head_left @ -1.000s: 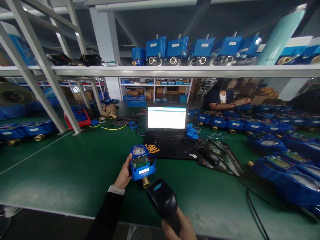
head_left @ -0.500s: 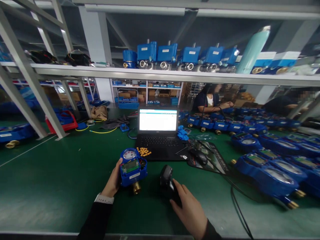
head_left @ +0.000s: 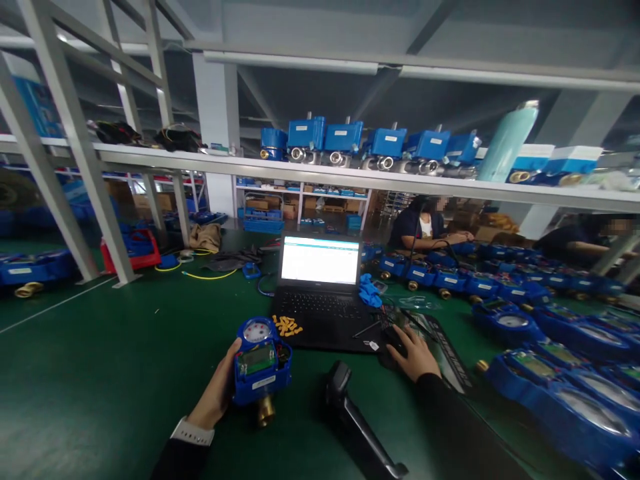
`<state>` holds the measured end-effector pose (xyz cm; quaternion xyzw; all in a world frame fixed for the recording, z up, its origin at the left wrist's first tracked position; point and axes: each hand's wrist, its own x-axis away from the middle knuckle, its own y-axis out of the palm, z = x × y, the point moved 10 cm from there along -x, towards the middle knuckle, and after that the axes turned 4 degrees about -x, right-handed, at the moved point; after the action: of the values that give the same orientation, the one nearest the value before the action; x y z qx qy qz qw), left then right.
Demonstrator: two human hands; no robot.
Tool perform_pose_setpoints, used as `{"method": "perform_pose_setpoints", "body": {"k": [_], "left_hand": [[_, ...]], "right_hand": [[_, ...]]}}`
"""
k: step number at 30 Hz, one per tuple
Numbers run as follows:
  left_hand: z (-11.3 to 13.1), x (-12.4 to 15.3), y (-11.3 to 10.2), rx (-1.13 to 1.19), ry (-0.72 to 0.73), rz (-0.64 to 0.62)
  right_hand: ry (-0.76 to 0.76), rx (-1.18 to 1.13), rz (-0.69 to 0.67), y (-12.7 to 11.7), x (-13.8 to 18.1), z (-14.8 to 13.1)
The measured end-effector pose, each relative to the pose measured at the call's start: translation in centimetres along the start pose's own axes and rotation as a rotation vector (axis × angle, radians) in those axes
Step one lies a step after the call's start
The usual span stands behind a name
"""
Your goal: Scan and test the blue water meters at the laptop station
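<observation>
A blue water meter (head_left: 261,381) with a round dial, an exposed green circuit board and a brass fitting is on the green table. My left hand (head_left: 219,392) grips it along its left side. Over on the mouse pad (head_left: 453,363), my right hand (head_left: 417,357) rests around a black computer mouse (head_left: 394,337), which its fingers partly cover. Between the hands and closer to me lies a black barcode scanner (head_left: 353,420), touched by neither. Behind the meter stands an open laptop (head_left: 320,303) with a lit screen; small orange-yellow pieces (head_left: 287,326) are heaped on its left palm rest.
Many blue meters (head_left: 565,400) crowd the right side. A blue cloth (head_left: 369,291) lies beside the laptop. Overhead, a shelf (head_left: 320,170) carries meters and a teal bottle (head_left: 510,143). Metal posts (head_left: 90,167) and a red holder (head_left: 150,250) are at left. Two people sit across the table.
My right hand has let go of the barcode scanner, leaving it on the table, and moved right and away from me onto the mouse. My left hand still holds the water meter.
</observation>
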<state>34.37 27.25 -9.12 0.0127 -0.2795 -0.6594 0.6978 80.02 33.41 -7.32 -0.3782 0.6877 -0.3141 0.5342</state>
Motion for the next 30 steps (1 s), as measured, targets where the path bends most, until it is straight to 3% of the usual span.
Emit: {"method": "perform_pose_setpoints", "body": {"k": [5,13,19,30], "left_hand": [[-0.1,0.4,-0.3,0.008,-0.021,0.025],[0.4,1.3,0.3,0.022,-0.059,0.095],[0.3,1.5,-0.5,-0.011,-0.091,0.17],[-0.4,0.0,-1.5,-0.079,-0.076,0.129]], "right_hand": [[-0.017,-0.011,0.082,1.4,0.9,1.3],[0.066,-0.009,-0.024,1.0,0.4,1.5],[0.121,0.013,0.03,0.2,0.6,1.2],[0.129,0.027,0.107,0.3,0.6,1.7]]}}
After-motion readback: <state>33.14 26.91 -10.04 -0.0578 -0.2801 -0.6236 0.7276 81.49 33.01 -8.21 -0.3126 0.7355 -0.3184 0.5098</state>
